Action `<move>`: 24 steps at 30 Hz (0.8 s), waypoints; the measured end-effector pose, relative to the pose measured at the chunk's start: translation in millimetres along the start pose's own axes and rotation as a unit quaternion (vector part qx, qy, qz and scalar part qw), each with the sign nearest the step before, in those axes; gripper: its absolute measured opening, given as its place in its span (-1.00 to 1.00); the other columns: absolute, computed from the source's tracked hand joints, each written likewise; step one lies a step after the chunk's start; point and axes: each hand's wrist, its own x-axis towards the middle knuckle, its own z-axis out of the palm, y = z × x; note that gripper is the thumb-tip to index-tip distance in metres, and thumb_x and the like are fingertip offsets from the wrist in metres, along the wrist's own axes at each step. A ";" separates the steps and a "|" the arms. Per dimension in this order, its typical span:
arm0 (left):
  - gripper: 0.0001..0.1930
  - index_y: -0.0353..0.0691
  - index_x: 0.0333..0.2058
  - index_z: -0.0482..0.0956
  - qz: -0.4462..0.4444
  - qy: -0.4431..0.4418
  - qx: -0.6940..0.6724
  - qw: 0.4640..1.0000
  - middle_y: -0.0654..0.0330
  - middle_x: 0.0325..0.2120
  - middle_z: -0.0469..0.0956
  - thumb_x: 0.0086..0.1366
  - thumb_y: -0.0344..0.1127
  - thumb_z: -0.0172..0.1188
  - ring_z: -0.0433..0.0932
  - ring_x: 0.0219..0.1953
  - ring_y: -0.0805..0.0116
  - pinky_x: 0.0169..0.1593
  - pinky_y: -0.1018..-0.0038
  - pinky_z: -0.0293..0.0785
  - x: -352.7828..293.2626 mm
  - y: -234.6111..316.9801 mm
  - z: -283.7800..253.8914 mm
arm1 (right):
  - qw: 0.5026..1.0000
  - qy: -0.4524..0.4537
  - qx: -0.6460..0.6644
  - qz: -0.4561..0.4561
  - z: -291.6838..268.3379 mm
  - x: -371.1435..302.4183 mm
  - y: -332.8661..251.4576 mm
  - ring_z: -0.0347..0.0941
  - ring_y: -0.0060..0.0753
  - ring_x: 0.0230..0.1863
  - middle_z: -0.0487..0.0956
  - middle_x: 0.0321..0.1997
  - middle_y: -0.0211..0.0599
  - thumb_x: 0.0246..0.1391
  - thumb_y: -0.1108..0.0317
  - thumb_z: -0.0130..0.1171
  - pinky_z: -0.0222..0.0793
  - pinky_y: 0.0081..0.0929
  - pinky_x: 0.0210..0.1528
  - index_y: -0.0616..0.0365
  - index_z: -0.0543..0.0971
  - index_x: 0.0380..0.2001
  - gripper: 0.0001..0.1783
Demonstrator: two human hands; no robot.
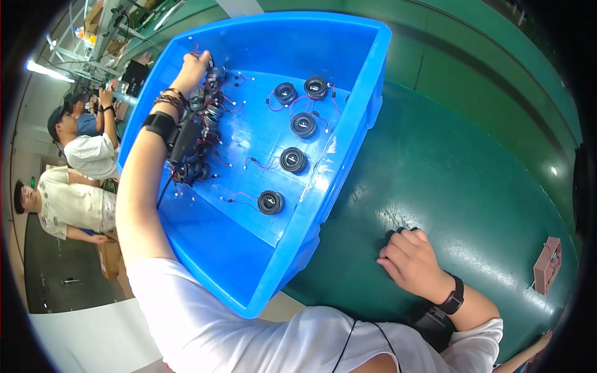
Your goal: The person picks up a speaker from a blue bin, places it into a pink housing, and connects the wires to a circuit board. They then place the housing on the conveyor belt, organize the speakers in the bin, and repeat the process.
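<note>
A large blue plastic bin (311, 25) stands tilted in my view on the green table. My left hand (191, 69) reaches into its far left side, fingers curled down at a round black part with thin wires (210, 60), mostly hidden by the hand. Beneath my forearm, more such parts (198, 171) lie in a crowded row along the left wall. Several others sit apart on the bin floor, among them one round black wired part (293, 160). My right hand (410, 261) rests closed over the table, with something dark at its fingertips, too hidden to name.
The green table (404, 155) spreads to the right of the bin. A small brownish-pink box-shaped fixture (547, 265) stands at its right edge. People (81, 199) are at the left, with benches and equipment behind. Another person's arm (528, 355) shows at the lower right.
</note>
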 end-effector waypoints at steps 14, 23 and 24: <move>-0.47 -0.37 0.08 0.21 -0.081 -0.069 -0.133 0.985 -0.08 -0.11 0.49 0.33 -0.13 0.16 0.60 -0.11 0.25 -0.22 0.42 0.57 -45.9 42.9 -4.7 | 1.000 0.020 -0.014 -0.006 2.3 -2.8 2.1 0.30 -0.30 -0.40 0.35 -0.49 -0.38 -0.11 0.36 0.30 0.14 -0.37 -0.30 0.04 0.48 -0.51 -0.84; -0.43 -0.31 0.06 0.28 0.059 -0.263 -0.234 0.934 0.06 -0.12 0.51 0.21 -0.14 0.33 0.55 -0.11 0.39 -0.06 0.48 0.45 -92.7 59.9 -30.2 | 1.000 0.004 -0.014 0.009 3.2 -2.2 3.0 0.30 -0.29 -0.42 0.35 -0.50 -0.37 -0.14 0.37 0.31 0.13 -0.36 -0.32 0.05 0.49 -0.52 -0.84; -0.43 -0.31 0.06 0.28 0.053 -0.261 -0.235 0.935 0.06 -0.12 0.51 0.21 -0.14 0.33 0.55 -0.11 0.39 -0.06 0.48 0.45 -102.5 61.5 -28.5 | 1.000 0.001 -0.016 0.011 2.8 -2.2 2.3 0.30 -0.29 -0.42 0.35 -0.50 -0.37 -0.14 0.38 0.31 0.13 -0.36 -0.32 0.05 0.49 -0.52 -0.84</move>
